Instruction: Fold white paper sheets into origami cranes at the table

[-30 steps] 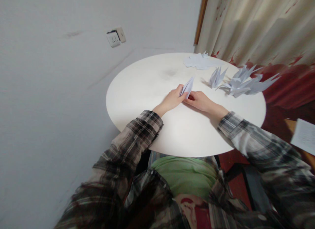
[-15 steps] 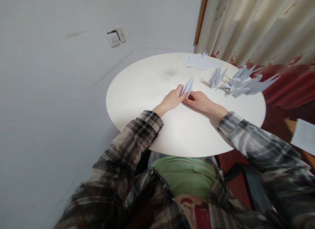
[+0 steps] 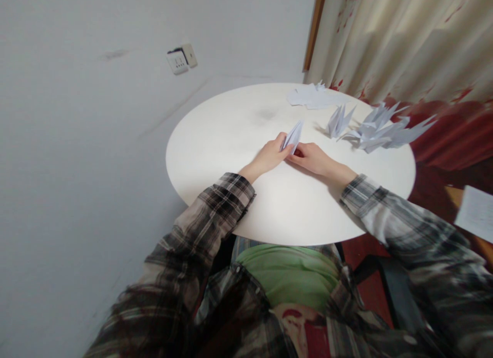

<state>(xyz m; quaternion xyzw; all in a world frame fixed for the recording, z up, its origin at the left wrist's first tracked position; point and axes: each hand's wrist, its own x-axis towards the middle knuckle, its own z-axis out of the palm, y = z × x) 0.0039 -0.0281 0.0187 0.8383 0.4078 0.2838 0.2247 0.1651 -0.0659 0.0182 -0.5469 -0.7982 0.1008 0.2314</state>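
A folded piece of white paper [image 3: 294, 135], narrow and pointed at its upper end, is held just above the round white table [image 3: 215, 137]. My left hand [image 3: 272, 153] is closed on its left side, thumb in front and fingers behind. At its lower right end, my right hand [image 3: 310, 156] pinches the paper between thumb and fingers. The lower end of the paper is partly hidden by the fingers. Both wrists rest close to the tabletop.
A single folded paper crane [image 3: 339, 123] stands right of my hands. Beyond it sits a cluster of several paper cranes [image 3: 379, 132] near the right edge. Flat paper sheets [image 3: 310, 97] lie at the back. A wall [image 3: 96, 142] borders the left, a curtain [image 3: 400, 44] the right.
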